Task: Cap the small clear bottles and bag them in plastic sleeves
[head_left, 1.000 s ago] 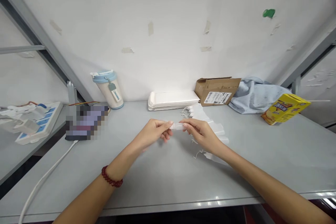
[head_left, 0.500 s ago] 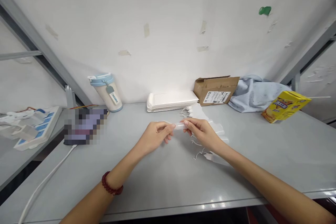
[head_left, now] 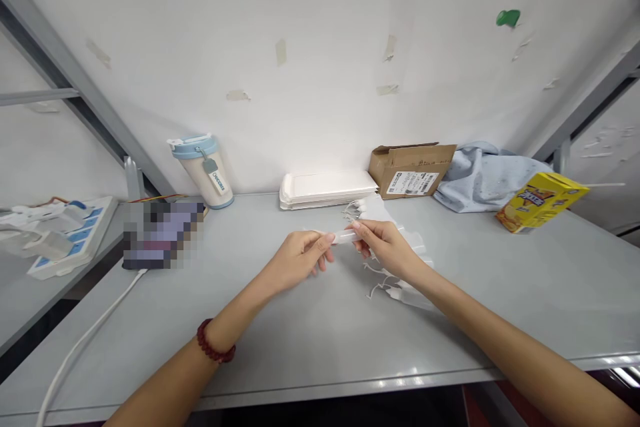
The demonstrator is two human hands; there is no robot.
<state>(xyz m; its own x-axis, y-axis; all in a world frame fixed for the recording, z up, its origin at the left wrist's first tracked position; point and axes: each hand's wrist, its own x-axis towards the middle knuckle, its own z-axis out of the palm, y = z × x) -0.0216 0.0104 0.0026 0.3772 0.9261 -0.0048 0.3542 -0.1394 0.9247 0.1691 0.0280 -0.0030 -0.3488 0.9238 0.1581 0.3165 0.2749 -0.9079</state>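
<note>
Left hand (head_left: 295, 260), right hand (head_left: 385, 245) pinch opposite ends of whitish tube (head_left: 344, 237), likely for steadiness; white pieces (head_left: 415, 241) lie close, presumably for reach

A white wall (head_left: 320, 113), dotted with tape scraps (head_left: 238, 95), stands between slanting metal posts (head_left: 75, 70) behind a glossy gray surface (head_left: 300, 340).
</note>
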